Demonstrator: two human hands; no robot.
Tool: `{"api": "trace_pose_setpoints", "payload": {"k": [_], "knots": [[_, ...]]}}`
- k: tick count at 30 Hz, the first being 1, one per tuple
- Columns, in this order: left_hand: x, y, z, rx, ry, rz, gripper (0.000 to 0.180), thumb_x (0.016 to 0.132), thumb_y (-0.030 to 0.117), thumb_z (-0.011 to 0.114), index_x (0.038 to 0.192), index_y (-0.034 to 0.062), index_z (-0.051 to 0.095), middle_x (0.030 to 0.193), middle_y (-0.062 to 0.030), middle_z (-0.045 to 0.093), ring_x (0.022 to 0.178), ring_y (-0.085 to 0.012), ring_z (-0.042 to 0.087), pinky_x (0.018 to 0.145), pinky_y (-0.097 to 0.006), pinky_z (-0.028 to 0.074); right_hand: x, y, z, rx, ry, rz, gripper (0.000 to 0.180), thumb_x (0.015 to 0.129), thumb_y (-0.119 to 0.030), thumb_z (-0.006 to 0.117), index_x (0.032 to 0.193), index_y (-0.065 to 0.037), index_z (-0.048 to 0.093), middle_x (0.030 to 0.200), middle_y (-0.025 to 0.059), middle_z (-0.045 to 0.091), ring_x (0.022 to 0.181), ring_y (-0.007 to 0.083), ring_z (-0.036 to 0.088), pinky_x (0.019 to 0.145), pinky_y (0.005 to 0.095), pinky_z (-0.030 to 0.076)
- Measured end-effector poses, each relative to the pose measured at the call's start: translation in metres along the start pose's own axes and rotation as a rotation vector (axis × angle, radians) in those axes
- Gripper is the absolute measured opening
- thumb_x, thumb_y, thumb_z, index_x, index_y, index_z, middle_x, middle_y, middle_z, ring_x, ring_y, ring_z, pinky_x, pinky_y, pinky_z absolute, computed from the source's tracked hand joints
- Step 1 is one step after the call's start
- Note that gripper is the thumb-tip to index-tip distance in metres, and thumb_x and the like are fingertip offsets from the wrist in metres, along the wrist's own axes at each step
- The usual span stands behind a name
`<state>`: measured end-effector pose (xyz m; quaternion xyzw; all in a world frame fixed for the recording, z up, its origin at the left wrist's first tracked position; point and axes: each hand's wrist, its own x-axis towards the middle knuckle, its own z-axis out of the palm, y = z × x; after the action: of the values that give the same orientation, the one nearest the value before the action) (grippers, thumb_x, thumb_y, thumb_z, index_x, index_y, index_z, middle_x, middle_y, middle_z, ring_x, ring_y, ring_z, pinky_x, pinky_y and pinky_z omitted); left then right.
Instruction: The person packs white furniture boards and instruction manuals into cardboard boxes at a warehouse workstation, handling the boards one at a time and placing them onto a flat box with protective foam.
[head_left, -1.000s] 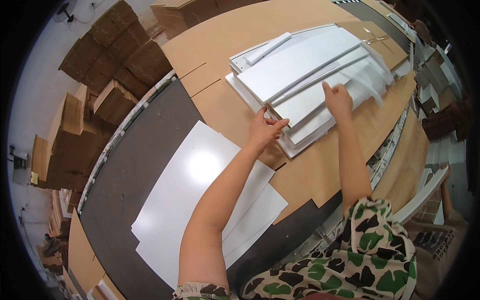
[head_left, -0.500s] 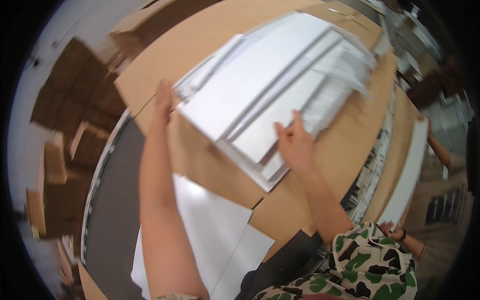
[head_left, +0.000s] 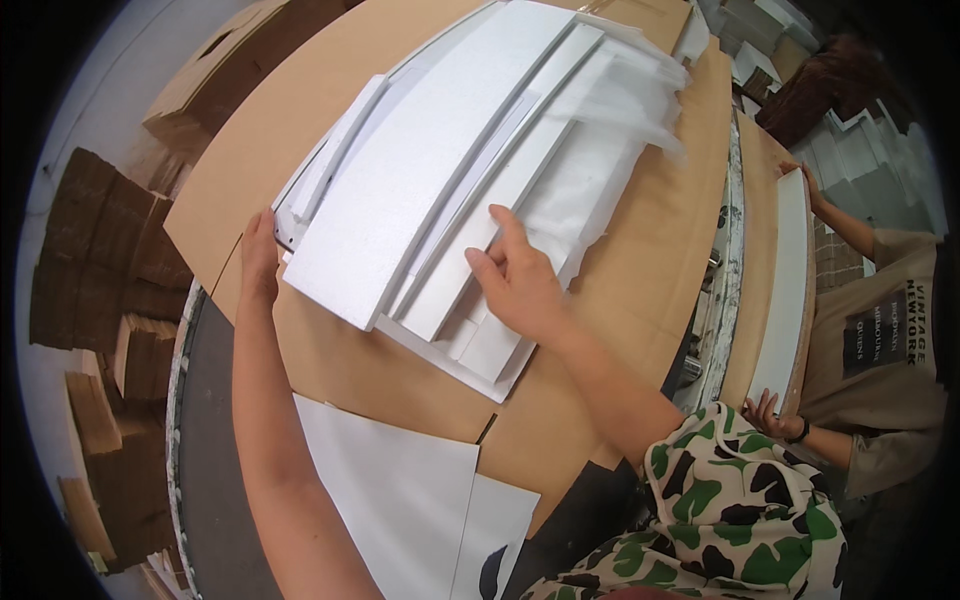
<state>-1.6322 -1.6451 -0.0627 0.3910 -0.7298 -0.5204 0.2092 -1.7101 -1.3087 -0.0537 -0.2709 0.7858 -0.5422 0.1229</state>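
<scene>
A stack of white foam boards and strips (head_left: pixel 450 170) lies on a flat brown cardboard sheet (head_left: pixel 640 270). My left hand (head_left: pixel 258 262) grips the stack's near left corner, fingers curled over the edge. Resting on the long white strips near the stack's front is my right hand (head_left: pixel 515 280), fingers spread and pressing on them. Thin translucent wrapping (head_left: pixel 620 110) lies over the far right part of the stack.
White sheets (head_left: pixel 400 500) lie on the dark grey table below the cardboard. Piles of folded cardboard boxes (head_left: pixel 100 270) stand at the left. At the right, another person (head_left: pixel 880 350) holds a long white board (head_left: pixel 785 290) on edge.
The view has closed in on the stack. My left hand has moved from the stack's front edge out to its left corner. My right hand has come down to the front strips.
</scene>
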Motion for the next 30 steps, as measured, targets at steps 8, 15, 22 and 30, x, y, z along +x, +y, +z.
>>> {"api": "trace_pose_setpoints", "payload": {"k": [8, 15, 22, 30], "knots": [[-0.009, -0.004, -0.014, 0.072, -0.046, -0.065, 0.047, 0.091, 0.041, 0.041, 0.126, 0.0091, 0.044, 0.120, -0.0063, 0.050, 0.110, -0.0196, 0.046, 0.089, -0.034, 0.035, -0.003, -0.010, -0.014, 0.407, -0.253, 0.435, 0.055, 0.090, -0.026, 0.049, 0.128, 0.009, 0.031, 0.092, 0.0142, 0.059, 0.060, 0.0151, 0.058, 0.055, 0.0245, 0.049], [-0.088, -0.008, -0.015, 0.122, 0.177, 0.080, 0.050, 0.090, 0.038, 0.044, 0.125, 0.0019, 0.045, 0.121, -0.0133, 0.050, 0.113, -0.0223, 0.045, 0.093, -0.032, 0.034, -0.026, -0.011, -0.020, 0.562, -0.203, 0.366, 0.042, 0.091, -0.022, 0.047, 0.121, 0.007, 0.041, 0.109, 0.0178, 0.053, 0.084, 0.0197, 0.060, 0.060, 0.0258, 0.050], [-0.365, -0.066, -0.069, 0.354, 0.292, -0.016, 0.037, 0.087, 0.023, 0.055, 0.115, 0.0000, 0.054, 0.120, -0.0162, 0.052, 0.116, -0.0268, 0.046, 0.097, -0.034, 0.034, -0.132, 0.029, -0.008, 0.530, -0.136, 0.376, 0.029, 0.092, -0.018, 0.046, 0.113, 0.001, 0.048, 0.098, 0.0087, 0.058, 0.074, 0.0120, 0.058, 0.055, 0.0229, 0.047], [-0.667, -0.154, -0.168, 0.670, 0.820, -0.503, 0.062, 0.078, 0.032, 0.065, 0.125, -0.0023, 0.042, 0.129, -0.0257, 0.040, 0.122, -0.0358, 0.037, 0.099, -0.042, 0.032, -0.287, 0.014, -0.023, 0.049, -0.504, -0.173, 0.024, 0.083, -0.012, 0.056, 0.102, 0.000, 0.054, 0.091, 0.0132, 0.058, 0.076, 0.0263, 0.057, 0.070, 0.0353, 0.045]]}}
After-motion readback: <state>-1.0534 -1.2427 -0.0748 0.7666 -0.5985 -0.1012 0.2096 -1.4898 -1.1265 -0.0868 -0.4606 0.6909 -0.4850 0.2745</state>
